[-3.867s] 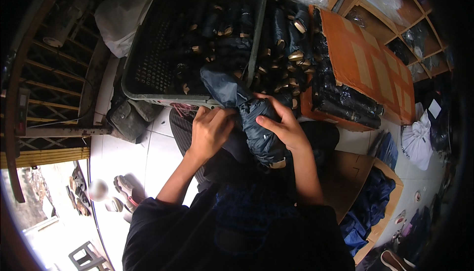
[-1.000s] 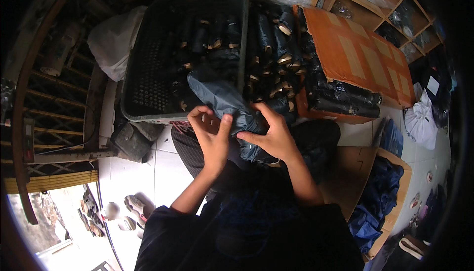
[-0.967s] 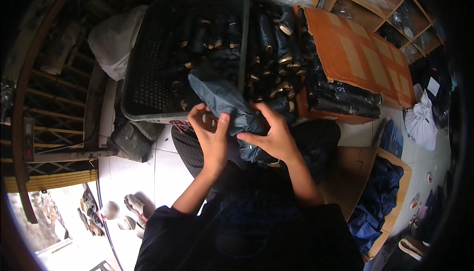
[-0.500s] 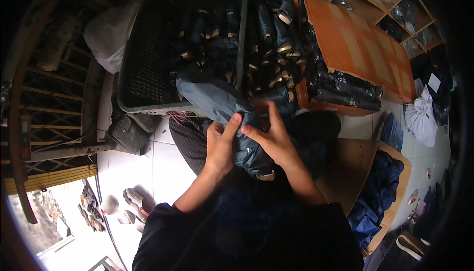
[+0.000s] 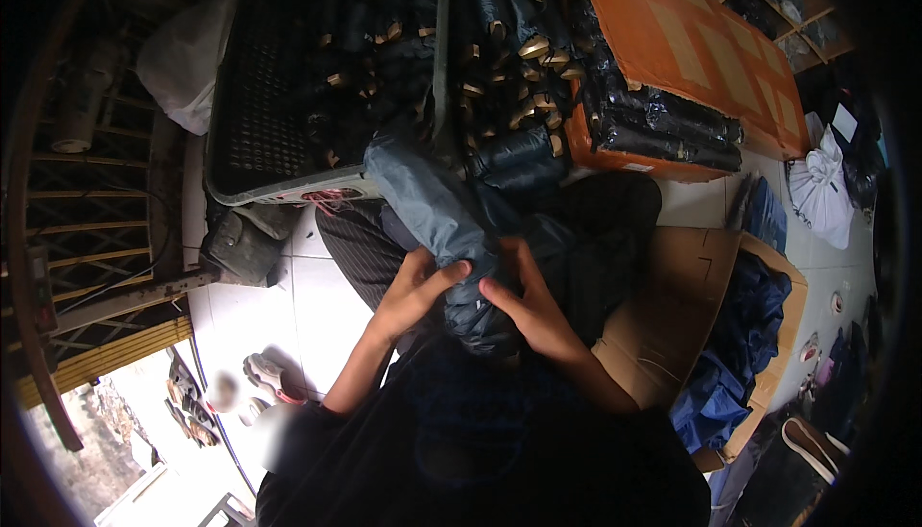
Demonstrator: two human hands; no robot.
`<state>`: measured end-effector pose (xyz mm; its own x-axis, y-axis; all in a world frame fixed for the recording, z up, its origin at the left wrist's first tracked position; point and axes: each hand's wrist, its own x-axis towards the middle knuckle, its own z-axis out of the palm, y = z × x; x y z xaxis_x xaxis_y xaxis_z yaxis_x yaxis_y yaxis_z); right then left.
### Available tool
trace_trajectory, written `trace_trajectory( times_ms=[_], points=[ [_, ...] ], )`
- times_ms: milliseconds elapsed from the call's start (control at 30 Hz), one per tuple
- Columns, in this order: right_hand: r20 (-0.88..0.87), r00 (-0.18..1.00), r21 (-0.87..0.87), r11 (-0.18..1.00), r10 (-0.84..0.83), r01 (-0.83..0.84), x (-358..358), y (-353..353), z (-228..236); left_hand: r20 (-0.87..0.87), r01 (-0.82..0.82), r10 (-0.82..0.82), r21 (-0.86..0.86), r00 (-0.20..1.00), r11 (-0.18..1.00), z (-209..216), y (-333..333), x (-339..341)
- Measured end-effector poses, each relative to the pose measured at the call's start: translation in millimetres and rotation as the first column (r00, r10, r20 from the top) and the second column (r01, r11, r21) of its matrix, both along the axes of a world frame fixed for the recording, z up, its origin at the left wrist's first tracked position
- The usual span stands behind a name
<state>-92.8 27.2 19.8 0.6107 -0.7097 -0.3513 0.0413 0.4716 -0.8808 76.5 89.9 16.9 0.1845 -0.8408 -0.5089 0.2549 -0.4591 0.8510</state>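
Between my hands lies what looks like a folded umbrella, wrapped in shiny grey-blue fabric, slanting from my lap up toward the far left. My left hand grips its near part from the left, thumb pressed on the fabric. My right hand closes round it from the right, its thumb close to the left one. The fabric is gathered and creased at the near end. Other dark rolled pieces with tan ends fill the dark plastic crate and the pile beside it.
At the far right stands an orange cardboard box with black-wrapped bundles. An open brown carton at my right holds blue fabric. Left are a white sack, a dark bag and shoes on the tiles.
The view has shifted slightly. My hands and the umbrella are lower, closer to my body. The umbrella points more steeply away, and its tan near end no longer shows.
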Motion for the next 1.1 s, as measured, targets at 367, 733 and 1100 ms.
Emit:
trace_trajectory(
  times_ms=[367,733,1100],
  points=[
    [-0.052,0.982,-0.11,0.977,0.18,-0.185,-13,-5,2,-0.339,-0.376,0.27,-0.303,0.901,0.876,6,-26,-17],
    [0.11,0.993,-0.197,0.98,0.031,-0.009,-3,-29,2,-0.288,-0.138,0.037,-0.34,0.957,0.93,38,-57,-16],
    [0.099,0.995,-0.24,0.969,-0.031,0.054,-4,-26,-3,-0.118,-0.107,0.067,-0.378,0.991,0.92,46,-81,-19]
  ],
)
